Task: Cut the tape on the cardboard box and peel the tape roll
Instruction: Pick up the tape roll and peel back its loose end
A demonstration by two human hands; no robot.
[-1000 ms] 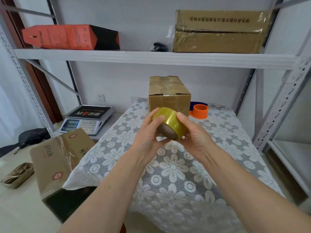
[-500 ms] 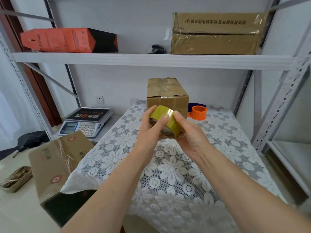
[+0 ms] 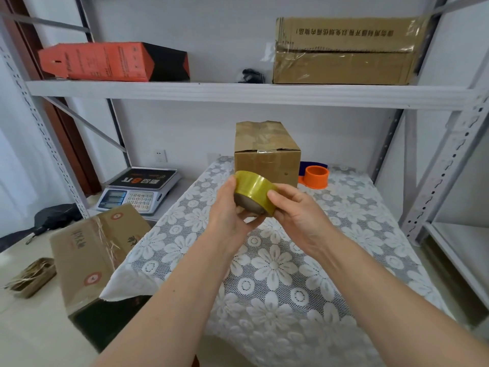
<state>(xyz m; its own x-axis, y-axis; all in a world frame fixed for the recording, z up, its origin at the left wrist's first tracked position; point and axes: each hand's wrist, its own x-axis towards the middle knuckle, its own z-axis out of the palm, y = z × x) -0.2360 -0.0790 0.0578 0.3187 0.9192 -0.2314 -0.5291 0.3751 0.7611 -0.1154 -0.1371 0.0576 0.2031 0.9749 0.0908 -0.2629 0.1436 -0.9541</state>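
Gripping from the left, the left hand (image 3: 227, 207) cupped the yellow tape roll (image 3: 252, 190), fingers curled under it. Roll was held above the lace tablecloth (image 3: 277, 274), just in front of the taped cardboard box (image 3: 267, 152). Right hand (image 3: 293, 213) pinched its right edge, thumb on top. Judged step: hunting the tape's free end; next needs a fingernail catch, then peel.

Small black object (image 3: 251, 74) on shelf unclear, blue item (image 3: 313, 165) (behind box) mostly hidden
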